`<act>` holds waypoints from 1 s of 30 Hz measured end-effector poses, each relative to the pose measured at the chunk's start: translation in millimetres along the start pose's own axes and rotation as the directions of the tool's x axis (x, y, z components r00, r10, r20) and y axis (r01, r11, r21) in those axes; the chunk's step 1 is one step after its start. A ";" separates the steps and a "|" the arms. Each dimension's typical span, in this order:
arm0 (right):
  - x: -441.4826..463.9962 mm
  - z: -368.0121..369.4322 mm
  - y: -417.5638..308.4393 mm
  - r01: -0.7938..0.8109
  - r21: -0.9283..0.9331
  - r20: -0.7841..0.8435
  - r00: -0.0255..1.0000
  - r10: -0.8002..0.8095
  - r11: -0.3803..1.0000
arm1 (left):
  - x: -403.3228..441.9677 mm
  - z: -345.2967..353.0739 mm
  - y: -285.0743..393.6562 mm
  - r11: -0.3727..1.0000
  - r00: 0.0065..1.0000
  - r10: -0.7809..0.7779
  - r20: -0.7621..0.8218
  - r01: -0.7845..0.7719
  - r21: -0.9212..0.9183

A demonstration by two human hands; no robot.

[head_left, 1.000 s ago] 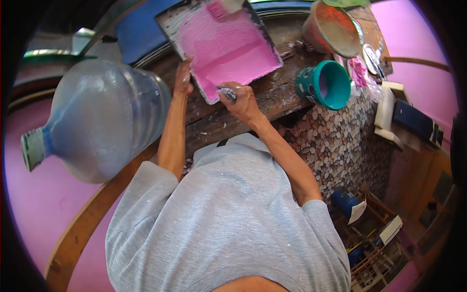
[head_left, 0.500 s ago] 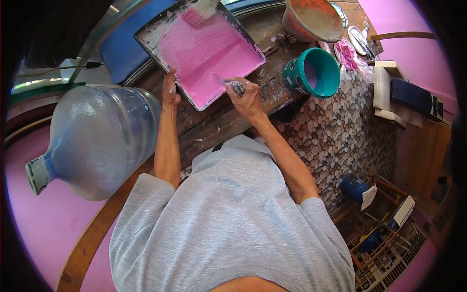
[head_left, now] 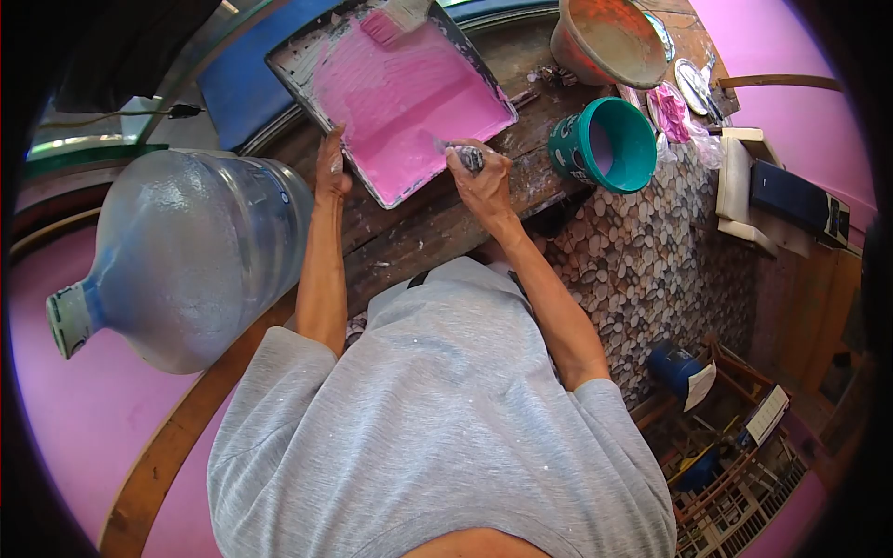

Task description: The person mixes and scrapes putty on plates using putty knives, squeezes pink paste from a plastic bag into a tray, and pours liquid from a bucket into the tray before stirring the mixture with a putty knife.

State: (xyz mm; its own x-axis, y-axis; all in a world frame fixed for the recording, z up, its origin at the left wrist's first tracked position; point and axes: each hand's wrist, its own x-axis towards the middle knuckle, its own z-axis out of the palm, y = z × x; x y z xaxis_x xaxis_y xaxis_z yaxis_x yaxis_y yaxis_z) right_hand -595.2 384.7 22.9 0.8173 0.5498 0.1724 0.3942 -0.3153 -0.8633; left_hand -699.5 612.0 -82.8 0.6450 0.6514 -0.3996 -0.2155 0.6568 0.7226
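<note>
A black-rimmed paint tray (head_left: 409, 102) full of pink paint lies on the wooden bench, turned at an angle. My left hand (head_left: 332, 167) grips its left rim, the thumb side toward the tray. In my right hand (head_left: 481, 184), closed fingers hold a paint-smeared tool (head_left: 472, 158) with a dark handle. Its greyish, blade-like tip reaches into the paint at the tray's near edge; whether it is a scraper or a brush I cannot tell. A wide paintbrush (head_left: 383, 26) with pink bristles rests across the far end of the tray.
Right of the tray stands a teal bucket (head_left: 633, 153) with pale paint inside. Behind it is an orange-stained basin (head_left: 595, 56). A large clear water bottle (head_left: 195, 251) lies at the left. Pink-stained plastic (head_left: 668, 112) and lids (head_left: 690, 86) sit at the far right.
The tool tip has shifted slightly toward the right in the paint along with my right hand. My left hand stays on the rim. The whole view has moved a little.
</note>
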 end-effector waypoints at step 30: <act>27.3 -30.2 4.6 -0.089 0.032 -0.069 0.993 0.091 0.996 | -10.4 10.0 7.1 0.998 1.000 0.010 -0.012 -0.009 0.056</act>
State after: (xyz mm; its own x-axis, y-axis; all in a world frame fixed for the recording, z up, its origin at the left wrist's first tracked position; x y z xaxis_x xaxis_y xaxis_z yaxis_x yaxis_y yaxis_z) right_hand -558.3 374.9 38.0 0.8767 0.4644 0.1254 0.3065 -0.3383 -0.8897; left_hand -700.4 606.0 -67.9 0.6336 0.6627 -0.3992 -0.1801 0.6282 0.7569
